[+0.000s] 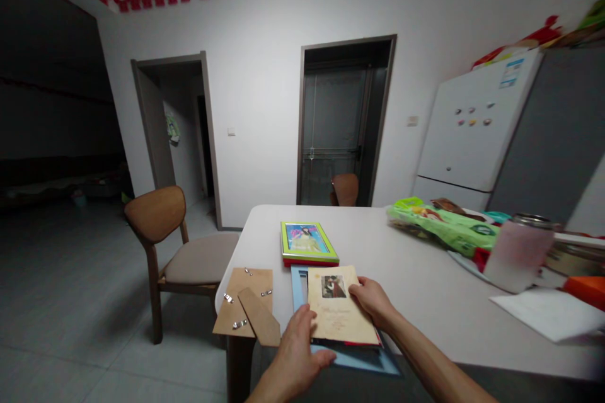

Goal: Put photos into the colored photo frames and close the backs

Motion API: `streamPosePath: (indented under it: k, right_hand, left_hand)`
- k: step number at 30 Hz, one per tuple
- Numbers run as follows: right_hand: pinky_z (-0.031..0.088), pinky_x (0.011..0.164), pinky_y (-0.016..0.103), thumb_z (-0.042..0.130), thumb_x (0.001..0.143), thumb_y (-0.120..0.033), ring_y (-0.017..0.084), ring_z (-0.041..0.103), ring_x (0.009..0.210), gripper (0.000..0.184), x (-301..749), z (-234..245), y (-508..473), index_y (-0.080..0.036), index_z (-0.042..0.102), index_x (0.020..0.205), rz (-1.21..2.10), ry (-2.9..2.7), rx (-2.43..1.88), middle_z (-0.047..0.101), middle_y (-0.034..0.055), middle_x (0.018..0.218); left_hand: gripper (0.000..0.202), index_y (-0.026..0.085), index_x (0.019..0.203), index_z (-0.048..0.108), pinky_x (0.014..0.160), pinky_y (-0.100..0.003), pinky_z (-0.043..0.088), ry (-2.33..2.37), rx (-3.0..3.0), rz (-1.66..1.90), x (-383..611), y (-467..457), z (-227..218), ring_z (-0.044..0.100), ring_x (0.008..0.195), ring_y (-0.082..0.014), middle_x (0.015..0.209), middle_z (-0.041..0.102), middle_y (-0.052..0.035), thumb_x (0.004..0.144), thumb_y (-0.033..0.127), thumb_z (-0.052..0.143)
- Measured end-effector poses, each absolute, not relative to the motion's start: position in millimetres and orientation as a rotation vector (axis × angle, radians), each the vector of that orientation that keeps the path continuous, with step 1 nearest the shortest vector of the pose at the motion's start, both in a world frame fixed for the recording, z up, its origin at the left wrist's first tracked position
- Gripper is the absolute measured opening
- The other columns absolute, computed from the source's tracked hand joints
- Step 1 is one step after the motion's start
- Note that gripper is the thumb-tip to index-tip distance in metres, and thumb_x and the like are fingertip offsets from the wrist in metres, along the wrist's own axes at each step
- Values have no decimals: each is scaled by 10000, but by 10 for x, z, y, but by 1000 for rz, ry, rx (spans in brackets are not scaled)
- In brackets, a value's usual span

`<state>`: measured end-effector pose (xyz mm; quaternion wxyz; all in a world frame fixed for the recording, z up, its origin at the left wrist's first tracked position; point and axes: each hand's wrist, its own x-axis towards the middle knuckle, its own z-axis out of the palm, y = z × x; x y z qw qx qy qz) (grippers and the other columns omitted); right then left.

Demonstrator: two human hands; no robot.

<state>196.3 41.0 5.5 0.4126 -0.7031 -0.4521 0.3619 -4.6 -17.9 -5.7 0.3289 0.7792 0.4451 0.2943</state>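
Note:
A beige card (338, 318) with a small photo printed near its top lies on a light blue picture frame (359, 359) at the near edge of the white table (416, 271). My left hand (299, 352) rests flat on the card's left edge, fingers spread. My right hand (373, 300) pinches the card's right edge. A brown frame backing board (246, 310) with metal clips and a stand flap lies to the left, overhanging the table corner. A green-framed picture (308, 242) sits stacked on a red frame just beyond.
A wooden chair (182, 255) stands left of the table. At the right are a green snack bag (444, 223), a pale pink jar (518, 252), white paper (548, 313) and an orange item (588, 289). A white fridge (477, 132) and two doorways stand behind.

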Motion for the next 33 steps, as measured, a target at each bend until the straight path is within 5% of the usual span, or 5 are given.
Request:
streamPosePath:
  k: [10,17,25,30,33]
  right_hand:
    - [430,541,202,367,628,-136,164,616,668,380,1889,131,392,-98,580,940,772,-1481,-1928,667,84,742]
    - [402,678,322,445,669,-331,261,568,836,333,1862,139,369,-104,605,852,356,-1692,-2170,607,183,903]
    - [343,744,364,432,714,-360,266,439,995,518,1763,4,238,-156,385,1188,-175,-1827,-2141,461,159,1129]
    - [265,810,409,297,793,-344,240,376,1059,378,1722,2,212,-264,451,1129,-23,-2218,-1901,451,85,1173]
    - [252,806,422,300,788,-344,240,413,1014,369,1688,59,226,-243,485,1091,22,-2209,-1929,486,99,1118]
  left_hand:
    - [640,59,1146,429,1008,-338,209,1157,2183,690,-70,-196,-21,264,1205,-240,1307,304,-173,595,285,663]
    - [759,119,1153,423,992,-402,205,1172,2301,611,-52,-207,-47,303,1178,-263,1274,372,-139,511,386,727]
    - [578,215,1013,505,872,-408,313,1178,2421,611,-28,-210,-17,493,959,-232,1042,567,-41,518,429,713]
    - [448,223,921,548,845,-408,333,1185,2435,589,6,-239,34,513,914,-226,962,599,-22,541,402,705]
    - [484,207,1024,510,922,-422,272,1159,2412,603,-26,-264,73,458,1034,-231,1109,540,-62,589,336,681]
